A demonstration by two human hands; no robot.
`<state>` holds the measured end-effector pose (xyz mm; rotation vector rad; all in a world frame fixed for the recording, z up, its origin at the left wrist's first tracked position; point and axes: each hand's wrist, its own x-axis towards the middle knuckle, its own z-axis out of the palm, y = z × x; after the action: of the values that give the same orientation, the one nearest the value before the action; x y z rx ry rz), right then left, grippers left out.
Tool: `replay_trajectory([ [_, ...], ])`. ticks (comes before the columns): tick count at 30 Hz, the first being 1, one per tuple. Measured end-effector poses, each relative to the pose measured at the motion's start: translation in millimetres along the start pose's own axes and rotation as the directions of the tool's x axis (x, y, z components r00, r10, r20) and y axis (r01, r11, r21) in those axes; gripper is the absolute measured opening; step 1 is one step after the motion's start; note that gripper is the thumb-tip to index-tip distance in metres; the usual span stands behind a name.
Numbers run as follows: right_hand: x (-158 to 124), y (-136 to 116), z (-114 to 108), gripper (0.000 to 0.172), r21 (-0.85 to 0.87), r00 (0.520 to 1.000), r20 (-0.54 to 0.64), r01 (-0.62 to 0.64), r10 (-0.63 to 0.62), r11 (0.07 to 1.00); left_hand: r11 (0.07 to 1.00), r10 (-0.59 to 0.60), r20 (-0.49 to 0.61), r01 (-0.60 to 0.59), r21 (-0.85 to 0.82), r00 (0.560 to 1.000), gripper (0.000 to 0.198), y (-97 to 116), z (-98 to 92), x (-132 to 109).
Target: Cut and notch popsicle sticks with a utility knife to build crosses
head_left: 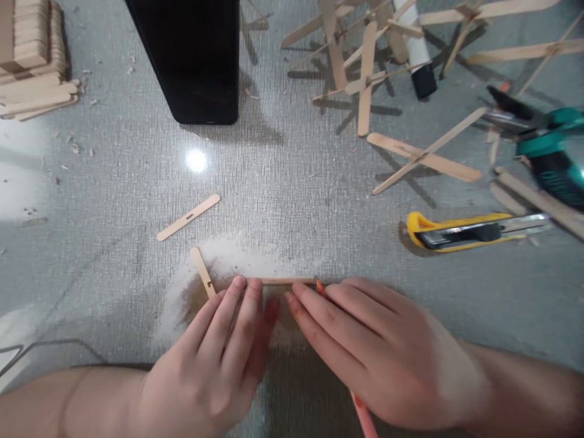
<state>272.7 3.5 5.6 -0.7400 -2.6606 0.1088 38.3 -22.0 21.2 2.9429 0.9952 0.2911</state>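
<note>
A thin wooden stick lies edge-on and level between my hands, near the lower middle. My left hand presses its fingertips on the stick's left part. Fingertips of my right hand rest on its right part, and an orange pencil is held in that hand, its dark tip at the stick's right end. Beside my left fingers a notched stick lies partly covered. Farther up, another stick with a small slot in its middle lies flat.
Stacked sticks fill the top left corner. A black phone-like object stands at the top. Crossed sticks spread over the upper right, beside teal-handled pliers. A yellow cutter lies beyond my right hand.
</note>
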Motion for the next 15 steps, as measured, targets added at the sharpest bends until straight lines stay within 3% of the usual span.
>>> replay_trajectory([
  [15,-0.8,0.2,1.7,0.032,0.014,1.000,0.003,0.003,-0.003,1.000,1.000,-0.013,0.011,0.013,-0.006,1.000,0.034,-1.8,0.7,-1.1],
])
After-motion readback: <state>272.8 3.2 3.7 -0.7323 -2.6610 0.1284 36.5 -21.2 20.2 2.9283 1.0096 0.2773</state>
